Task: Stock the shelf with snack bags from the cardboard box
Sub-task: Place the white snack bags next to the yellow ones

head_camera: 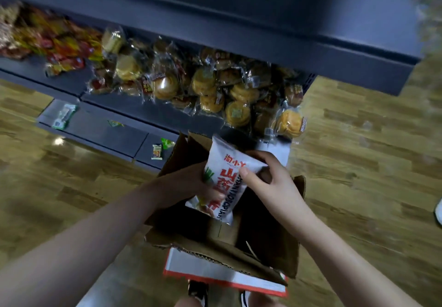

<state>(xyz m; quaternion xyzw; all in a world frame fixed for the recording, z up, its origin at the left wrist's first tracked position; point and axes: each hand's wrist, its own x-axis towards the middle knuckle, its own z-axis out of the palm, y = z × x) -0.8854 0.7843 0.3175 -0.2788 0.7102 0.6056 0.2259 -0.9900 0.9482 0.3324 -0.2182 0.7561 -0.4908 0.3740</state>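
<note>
The white snack bag (223, 180) above the cardboard box (263, 242) carries large red Chinese characters, too blurred to read with certainty, and a line of black capitals along the edge nearest the box's right wall, only partly legible, "…PLANT". Labels on the shelf's pastry packets (205, 87) beyond the box are illegible.

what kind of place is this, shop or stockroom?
Most likely a small shop aisle. A dark metal shelf unit holds heaps of clear-wrapped pastries and red-orange snack packets. Both hands, left hand and right hand, hold a white snack bag over an open cardboard box on a wood-pattern floor.
</note>
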